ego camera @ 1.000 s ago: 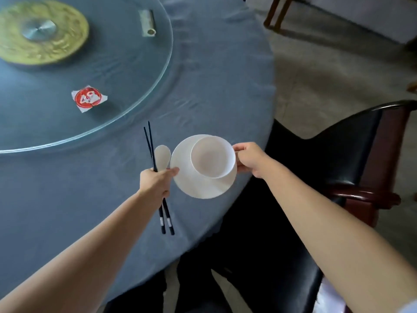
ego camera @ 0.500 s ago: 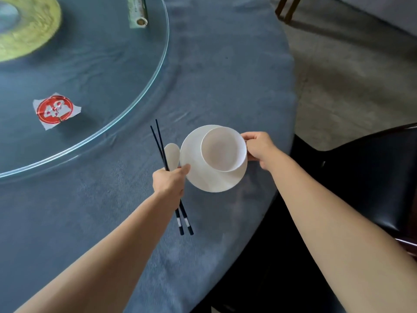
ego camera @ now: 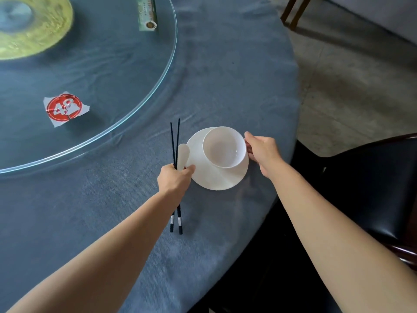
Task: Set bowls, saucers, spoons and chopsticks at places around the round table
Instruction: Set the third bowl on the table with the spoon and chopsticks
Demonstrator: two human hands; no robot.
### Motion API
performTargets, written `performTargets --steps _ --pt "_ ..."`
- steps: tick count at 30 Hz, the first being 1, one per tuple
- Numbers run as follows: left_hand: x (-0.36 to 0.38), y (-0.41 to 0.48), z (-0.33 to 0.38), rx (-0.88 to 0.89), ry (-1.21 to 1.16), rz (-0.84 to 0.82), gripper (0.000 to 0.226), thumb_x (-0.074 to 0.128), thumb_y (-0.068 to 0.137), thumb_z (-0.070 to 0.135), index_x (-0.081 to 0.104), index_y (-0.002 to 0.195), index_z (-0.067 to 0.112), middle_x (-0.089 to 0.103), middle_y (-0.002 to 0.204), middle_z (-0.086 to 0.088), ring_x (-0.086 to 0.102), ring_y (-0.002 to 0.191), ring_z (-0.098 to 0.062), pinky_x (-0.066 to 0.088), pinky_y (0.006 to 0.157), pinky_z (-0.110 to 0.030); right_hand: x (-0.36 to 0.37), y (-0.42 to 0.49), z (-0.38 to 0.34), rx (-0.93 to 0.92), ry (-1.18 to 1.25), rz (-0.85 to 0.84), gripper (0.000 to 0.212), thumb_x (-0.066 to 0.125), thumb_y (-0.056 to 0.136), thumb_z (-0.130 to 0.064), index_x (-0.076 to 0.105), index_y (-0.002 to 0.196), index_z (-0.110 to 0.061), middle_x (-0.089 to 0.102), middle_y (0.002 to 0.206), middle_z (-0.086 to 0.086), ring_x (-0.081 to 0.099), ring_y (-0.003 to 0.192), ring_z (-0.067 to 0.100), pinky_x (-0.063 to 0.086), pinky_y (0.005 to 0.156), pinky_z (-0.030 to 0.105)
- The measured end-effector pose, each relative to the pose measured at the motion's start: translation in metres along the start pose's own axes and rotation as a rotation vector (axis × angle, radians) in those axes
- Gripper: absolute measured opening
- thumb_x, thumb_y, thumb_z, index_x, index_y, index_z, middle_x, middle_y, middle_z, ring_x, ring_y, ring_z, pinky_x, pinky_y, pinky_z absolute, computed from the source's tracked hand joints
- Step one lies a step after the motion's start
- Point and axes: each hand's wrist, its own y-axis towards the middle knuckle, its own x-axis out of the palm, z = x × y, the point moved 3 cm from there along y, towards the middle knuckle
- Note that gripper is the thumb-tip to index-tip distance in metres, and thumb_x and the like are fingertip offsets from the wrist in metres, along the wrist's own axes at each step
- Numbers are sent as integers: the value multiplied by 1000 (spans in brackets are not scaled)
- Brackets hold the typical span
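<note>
A white bowl (ego camera: 224,147) sits tilted on a white saucer (ego camera: 216,177), both held low over the blue tablecloth (ego camera: 237,75) near the table's right edge. My right hand (ego camera: 261,152) grips the bowl and saucer at their right rim. My left hand (ego camera: 176,179) holds a pair of black chopsticks (ego camera: 176,141) and a white spoon (ego camera: 182,155) together, just left of the saucer, thumb touching the saucer's rim. The chopsticks point away from me.
A glass turntable (ego camera: 158,86) covers the table's middle, carrying a red numbered card (ego camera: 64,108), a green box (ego camera: 147,14) and a yellow-green centre disc (ego camera: 45,30). A black chair (ego camera: 372,188) stands at the right, close to the table edge.
Both hands moved forward over the table with the bowl, saucer, spoon and chopsticks. The saucer now hangs lower over the cloth near the edge. The view shifted towards the table.
</note>
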Motion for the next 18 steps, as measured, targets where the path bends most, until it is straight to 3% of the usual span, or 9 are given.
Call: performTargets --steps 2,5,8,10,12,14,18 --pt "-1 -4 2 19 47 8 25 72 83 35 61 74 14 61 66 -3 56 58 -22 48 58 -29 2 -7 -3 -53 -63 1 40 67 76 -49 67 71 -10 61 75 -3 53 73 15 48 75 34" --pt "0 -10 7 20 56 -20 29 70 84 34 61 80 7 57 65 -4 51 53 -22 43 52 -25 4 -15 -9 -130 -218 49 14 69 82 -33 72 73 -22 69 75 -11 60 73 13 48 68 26" --pt "-1 -15 10 30 69 -34 26 66 86 29 57 77 7 50 60 -2 44 45 -18 34 37 -19 10 -22 -13 -175 -336 58 21 61 82 -22 66 76 -3 47 63 0 40 62 19 36 59 27" --pt "-4 -19 10 45 66 -28 24 63 87 28 54 74 9 49 60 -1 43 43 -17 32 33 -15 16 -27 -14 -177 -357 33 25 59 83 -21 66 86 3 47 68 7 41 60 19 40 60 29" --pt "-9 -22 11 43 45 -23 22 61 88 28 51 78 11 48 62 0 43 45 -16 32 32 -16 19 -33 -15 -160 -345 21 22 60 85 -21 71 88 -2 63 73 14 52 50 21 55 66 34" --pt "-16 -24 12 22 -1 -7 22 57 89 31 46 79 15 46 66 0 40 47 -17 32 35 -19 19 -37 -16 -133 -280 16 15 62 86 -22 75 86 -13 70 76 4 61 47 19 61 75 39" --pt "-26 -34 16 10 -187 -22 27 46 95 37 52 88 11 43 64 -2 37 46 -16 30 42 -22 12 -43 -16 -108 -215 -19 19 67 87 -30 73 101 -19 69 86 -5 66 75 20 58 83 40"
